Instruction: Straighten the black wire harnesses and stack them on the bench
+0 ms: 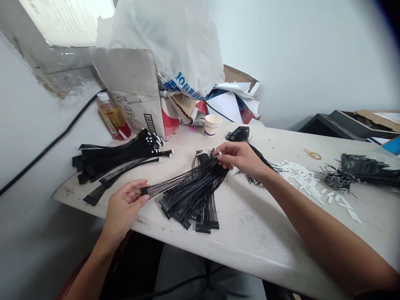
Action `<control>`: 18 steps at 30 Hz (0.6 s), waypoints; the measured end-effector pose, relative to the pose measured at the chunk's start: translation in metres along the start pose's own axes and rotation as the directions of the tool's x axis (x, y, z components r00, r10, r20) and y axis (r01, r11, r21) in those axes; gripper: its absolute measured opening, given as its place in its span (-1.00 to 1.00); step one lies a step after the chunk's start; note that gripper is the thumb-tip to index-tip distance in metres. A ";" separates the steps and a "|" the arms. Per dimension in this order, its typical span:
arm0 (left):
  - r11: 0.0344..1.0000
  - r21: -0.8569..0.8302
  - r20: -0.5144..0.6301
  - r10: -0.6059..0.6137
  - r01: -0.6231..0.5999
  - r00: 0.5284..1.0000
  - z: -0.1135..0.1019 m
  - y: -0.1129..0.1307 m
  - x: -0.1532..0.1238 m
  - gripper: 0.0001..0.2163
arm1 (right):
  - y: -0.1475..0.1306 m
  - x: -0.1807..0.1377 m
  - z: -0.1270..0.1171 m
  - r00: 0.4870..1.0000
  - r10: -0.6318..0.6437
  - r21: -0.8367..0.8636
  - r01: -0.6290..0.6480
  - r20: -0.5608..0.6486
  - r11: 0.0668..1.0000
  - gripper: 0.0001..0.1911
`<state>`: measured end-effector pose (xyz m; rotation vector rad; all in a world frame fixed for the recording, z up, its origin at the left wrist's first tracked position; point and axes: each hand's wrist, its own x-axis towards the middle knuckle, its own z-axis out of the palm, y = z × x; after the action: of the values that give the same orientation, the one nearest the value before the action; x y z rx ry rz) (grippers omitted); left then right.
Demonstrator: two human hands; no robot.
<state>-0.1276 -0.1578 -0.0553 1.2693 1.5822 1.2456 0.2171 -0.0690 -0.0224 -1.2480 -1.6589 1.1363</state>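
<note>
A black wire harness (pixel 175 178) is stretched between my two hands. My left hand (pixel 126 206) pinches the black connector (pixel 144 191) at its near left end. At the other end, my right hand (pixel 234 156) has its fingers closed on a small white connector (pixel 219 154). Beneath the stretched wires lies a fanned pile of similar black harnesses (pixel 195 196), their black connectors toward the table's front edge. Left of it rests another bundle of harnesses (pixel 115 156), with white connectors at its right end.
White plastic connectors (pixel 301 179) lie scattered at the right, near more black wire bundles (pixel 350 173) and rubber bands (pixel 312 154). Behind stand a paper cup (pixel 213 125), a bottle (pixel 114 116) and a cardboard box (pixel 134 91) with a plastic bag (pixel 175 41). The table's edge (pixel 187 246) runs close in front.
</note>
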 end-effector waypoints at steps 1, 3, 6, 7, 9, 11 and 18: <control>1.000 0.021 0.008 -0.005 0.005 1.000 0.000 0.000 0.000 -0.62 | 0.000 0.000 0.000 1.000 -0.002 -0.006 0.002 -0.008 1.000 -0.77; 0.998 0.068 0.019 -0.003 0.002 1.000 0.001 -0.001 -0.001 -0.67 | -0.002 0.000 0.001 1.000 -0.004 -0.026 0.004 -0.017 1.000 -0.76; 0.991 0.136 0.033 -0.008 0.003 0.999 0.001 -0.003 -0.002 -0.69 | -0.005 -0.002 0.003 1.000 -0.001 -0.043 0.000 -0.025 0.999 -0.76; 0.988 0.154 0.039 -0.016 0.009 0.999 0.001 -0.003 -0.003 -0.68 | -0.006 -0.002 0.003 1.000 -0.001 -0.042 0.000 -0.027 0.999 -0.76; 0.983 0.180 0.053 -0.033 0.023 0.998 0.000 -0.004 -0.004 -0.66 | -0.008 -0.003 0.004 1.000 -0.002 -0.038 0.001 -0.030 0.999 -0.76; 0.981 0.194 0.066 -0.039 0.026 0.997 -0.001 -0.003 -0.004 -0.67 | -0.009 -0.003 0.004 0.999 -0.008 -0.037 0.007 -0.035 0.999 -0.76; 0.992 0.124 0.050 -0.019 0.012 0.999 -0.001 -0.004 -0.003 -0.70 | -0.005 -0.002 0.003 0.999 -0.042 -0.063 0.040 -0.023 0.997 -0.77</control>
<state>-0.1287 -0.1612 -0.0590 1.3526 1.6510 1.1111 0.2135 -0.0726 -0.0183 -1.2560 -1.7056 1.0477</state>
